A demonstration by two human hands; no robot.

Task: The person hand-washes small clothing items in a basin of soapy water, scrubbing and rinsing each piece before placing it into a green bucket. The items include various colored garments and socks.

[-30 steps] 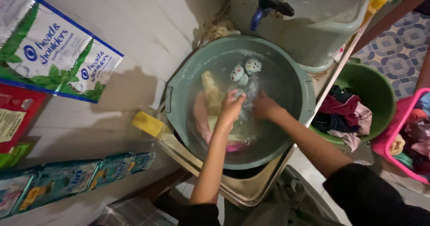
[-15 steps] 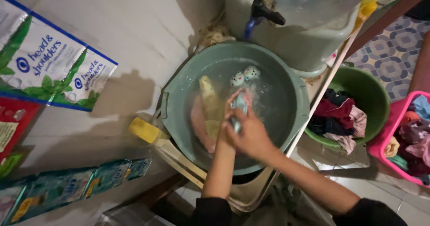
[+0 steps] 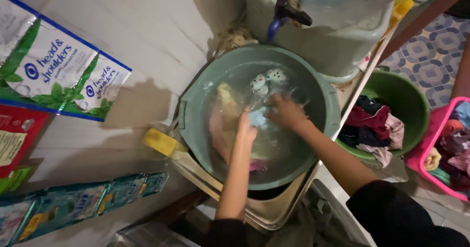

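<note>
Pale blue wet cloth (image 3: 258,118) sits in the water of the round grey-green plastic wash tub (image 3: 196,97), and both hands are on it. The left hand (image 3: 246,128) and the right hand (image 3: 285,112) are close together, fingers closed on the cloth, one at each end. Half a second ago the right hand was on top of the left, lifting the cloth up. Now the hands have moved apart a little and pushed the cloth back down, so the rubbing goes on.

More clothes soak in the tub: a yellow piece (image 3: 226,96), a pink piece (image 3: 215,129), and small white socks with faces (image 3: 267,79). Just beside it, lower down, a round green plastic basin (image 3: 415,100) holds dark and red clothes. A pink plastic basket (image 3: 431,144) holds more.
</note>
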